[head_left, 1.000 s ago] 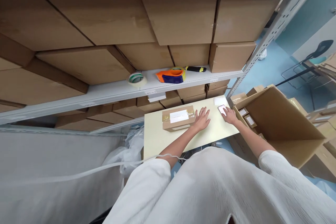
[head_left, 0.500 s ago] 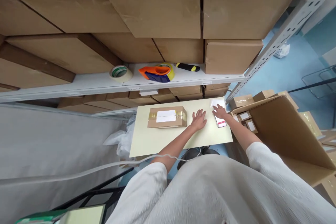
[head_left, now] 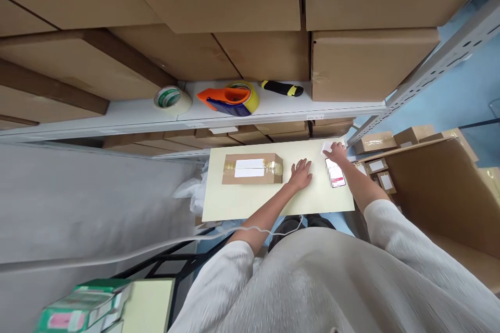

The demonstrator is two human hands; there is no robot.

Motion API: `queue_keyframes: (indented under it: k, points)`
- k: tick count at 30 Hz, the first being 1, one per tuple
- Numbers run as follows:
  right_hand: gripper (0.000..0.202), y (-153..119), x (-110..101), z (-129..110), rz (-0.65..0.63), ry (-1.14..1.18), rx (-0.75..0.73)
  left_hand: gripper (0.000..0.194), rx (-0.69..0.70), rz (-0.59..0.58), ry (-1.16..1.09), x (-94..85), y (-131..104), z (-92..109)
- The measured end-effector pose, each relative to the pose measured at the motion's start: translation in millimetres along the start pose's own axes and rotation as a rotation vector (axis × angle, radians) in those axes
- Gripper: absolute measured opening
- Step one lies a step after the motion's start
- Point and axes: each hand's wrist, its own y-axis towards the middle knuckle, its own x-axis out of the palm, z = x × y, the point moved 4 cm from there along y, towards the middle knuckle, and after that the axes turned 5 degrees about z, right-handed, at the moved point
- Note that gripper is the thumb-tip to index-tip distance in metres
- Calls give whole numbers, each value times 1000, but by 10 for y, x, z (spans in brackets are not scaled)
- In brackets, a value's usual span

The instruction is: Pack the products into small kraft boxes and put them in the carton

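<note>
My left hand [head_left: 301, 175] rests on the pale yellow tabletop [head_left: 234, 203], fingers stretched and holding nothing. Just left of it lies a taped cardboard box [head_left: 230, 174] with a white label [head_left: 249, 167] on top. At the table's far right corner my right hand [head_left: 337, 153] has its fingers curled onto a white paper slip [head_left: 326, 146]. Partly covered by that hand, the slip's full size is hidden. A phone [head_left: 336, 173] with a lit screen lies just below the right hand, flat on the table.
On the grey shelf [head_left: 144, 117] ahead are a tape roll [head_left: 172, 99], an orange-and-blue tape dispenser [head_left: 228, 100] and a black-and-yellow utility knife [head_left: 282, 88]. Cardboard boxes fill the shelves. A large open carton [head_left: 449, 182] stands at right. A white cable [head_left: 156, 244] crosses at left.
My right hand has shifted off the phone's upper end onto the paper slip, its fingers now more curled. My left hand stays flat on the table. The view has tilted slightly.
</note>
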Motion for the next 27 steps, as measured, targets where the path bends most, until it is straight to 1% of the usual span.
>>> queue_keyframes:
  k: [3,9,13,16,19,23,27]
  points:
    - [51,44,33,-10,15,-15,29,69,-3,2,-8,3,23,-18]
    - [33,51,41,71,15,33,17,68,2,3,-42,79,88,-49]
    - [23,59,-30,95,22,52,4,66,15,15,-83,145,137,-72]
    - [11,33,-128,96,16,115,-12,63,19,52,-149,144,205,-79]
    - [4,-46,-260,112,36,252,-5,57,21,124,-292,82,335,-36]
    - [12,-198,-432,149,94,433,17,45,-54,197,-590,-9,593,102]
    - [15,-311,-539,176,123,498,15,38,-151,235,-833,-35,865,297]
